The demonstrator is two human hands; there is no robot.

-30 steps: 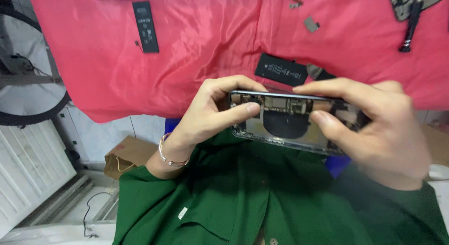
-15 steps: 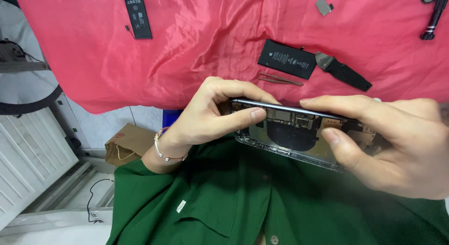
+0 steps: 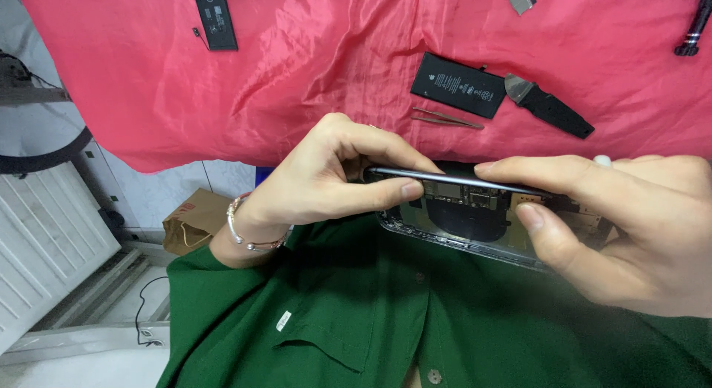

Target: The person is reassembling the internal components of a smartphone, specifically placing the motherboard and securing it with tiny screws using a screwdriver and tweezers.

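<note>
A red cloth [image 3: 311, 69] is spread over the desk, past whose near edge an opened phone [image 3: 475, 210] is held above a green shirt [image 3: 356, 321]. Its ends are gripped by the closed fingers of the left hand [image 3: 326, 184] and right hand [image 3: 630, 225]. A black battery [image 3: 457, 85], a black-handled tool [image 3: 549, 106] and tweezers [image 3: 445, 119] are laid near the desk's near edge.

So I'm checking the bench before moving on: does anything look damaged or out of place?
The phone held between left hand and right hand is open, its insides bare. Its battery lies loose on the red cloth.
</note>
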